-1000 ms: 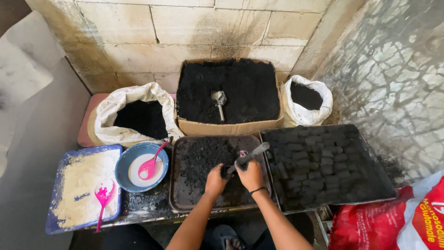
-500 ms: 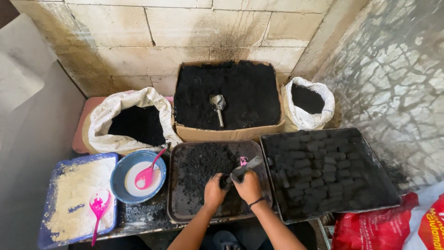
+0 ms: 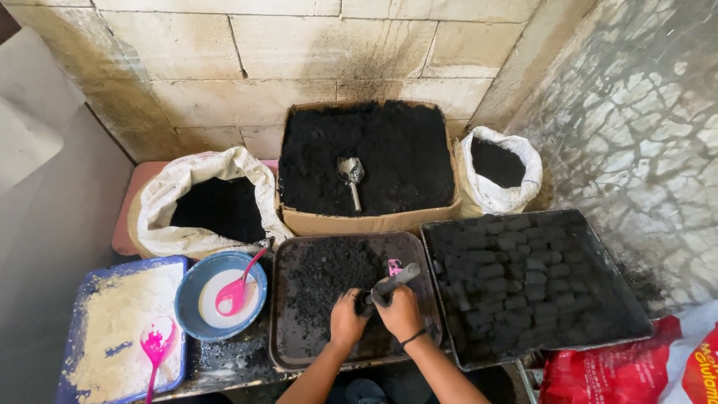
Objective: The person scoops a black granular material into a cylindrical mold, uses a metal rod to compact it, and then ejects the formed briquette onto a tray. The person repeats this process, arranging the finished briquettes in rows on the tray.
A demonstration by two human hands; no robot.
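Both hands over middle tray (image 3: 288, 337) of black crumbly mix. Right hand (image 3: 400, 310), fingers wrapped tight around grey tube tool (image 3: 396, 279), tool angled up toward right. Left hand (image 3: 348, 318), fingers curled at tool's lower end, pressing black mix there. Finished black blocks (image 3: 508, 280) in rows on right tray (image 3: 636, 318). Blue bowl (image 3: 191, 288) with pink spoon (image 3: 233, 292) left of tray.

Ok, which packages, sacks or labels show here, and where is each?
Cardboard box: back centre, brown, full of black powder.
Large white sack: back left, open, black contents.
Small white sack: back right, open.
Red and white printed bag: bottom right corner.
Small pink label: on middle tray.
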